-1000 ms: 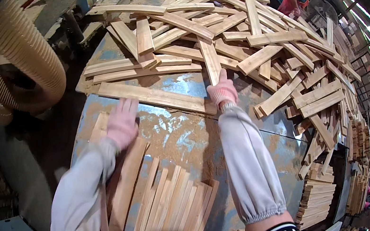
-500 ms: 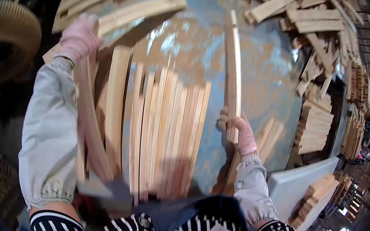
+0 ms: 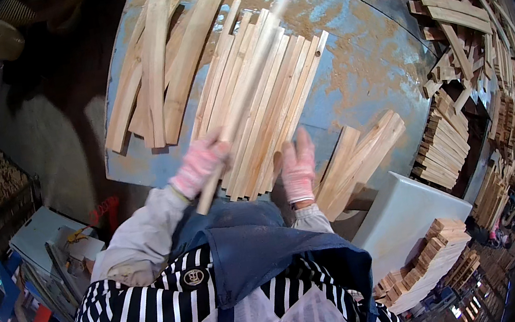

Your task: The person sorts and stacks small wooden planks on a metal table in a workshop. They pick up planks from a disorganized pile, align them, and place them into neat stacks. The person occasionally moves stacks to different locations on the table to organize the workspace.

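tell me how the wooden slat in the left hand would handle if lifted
The wooden slat probably stays stiff: it looks straight though gripped near one end. It may feel front-heavy, as most of its length extends beyond the left hand. On the sawdust-strewn tabletop, it could slide easily.

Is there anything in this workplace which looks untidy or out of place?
Yes: sawdust is scattered over the blue table, and the wood pieces at the upper right lie jumbled, pointing many ways, unlike the roughly aligned strips in the middle.
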{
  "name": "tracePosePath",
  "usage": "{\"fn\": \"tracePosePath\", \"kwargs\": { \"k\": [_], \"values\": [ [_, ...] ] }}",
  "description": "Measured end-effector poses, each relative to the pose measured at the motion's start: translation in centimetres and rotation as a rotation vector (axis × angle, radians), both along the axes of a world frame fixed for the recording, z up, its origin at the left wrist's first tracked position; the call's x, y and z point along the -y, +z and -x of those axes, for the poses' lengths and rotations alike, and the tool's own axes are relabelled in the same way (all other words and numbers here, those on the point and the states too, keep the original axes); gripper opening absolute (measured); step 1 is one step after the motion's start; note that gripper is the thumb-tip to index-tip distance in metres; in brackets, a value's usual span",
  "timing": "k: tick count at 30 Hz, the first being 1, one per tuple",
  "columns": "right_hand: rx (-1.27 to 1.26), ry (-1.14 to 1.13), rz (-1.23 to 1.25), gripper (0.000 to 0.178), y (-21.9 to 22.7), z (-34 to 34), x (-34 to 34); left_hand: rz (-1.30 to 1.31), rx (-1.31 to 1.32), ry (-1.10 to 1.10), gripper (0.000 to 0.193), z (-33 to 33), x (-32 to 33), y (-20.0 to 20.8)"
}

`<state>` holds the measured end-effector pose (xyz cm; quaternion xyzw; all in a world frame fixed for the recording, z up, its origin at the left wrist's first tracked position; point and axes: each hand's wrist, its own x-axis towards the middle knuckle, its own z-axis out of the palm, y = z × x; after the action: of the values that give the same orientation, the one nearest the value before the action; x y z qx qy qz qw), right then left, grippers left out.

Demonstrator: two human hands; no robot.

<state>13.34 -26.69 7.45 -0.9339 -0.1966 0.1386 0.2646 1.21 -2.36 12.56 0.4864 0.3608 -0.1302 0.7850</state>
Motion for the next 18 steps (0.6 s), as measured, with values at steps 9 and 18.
{"fn": "tracePosePath", "kwargs": {
  "k": [9, 18],
  "values": [
    [-0.551, -0.497, -0.591, 0.059, 7.1, -7.3, -1.8, -1.160, 0.543, -0.449, 0.069, -5.7, 4.0, -2.1],
    [-0.176, -0.024, 0.127, 0.042, -7.3, -7.1, 2.4, -0.792, -0.234, -0.274, 0.084, -10.9, -9.5, -12.9]
  ]
}}
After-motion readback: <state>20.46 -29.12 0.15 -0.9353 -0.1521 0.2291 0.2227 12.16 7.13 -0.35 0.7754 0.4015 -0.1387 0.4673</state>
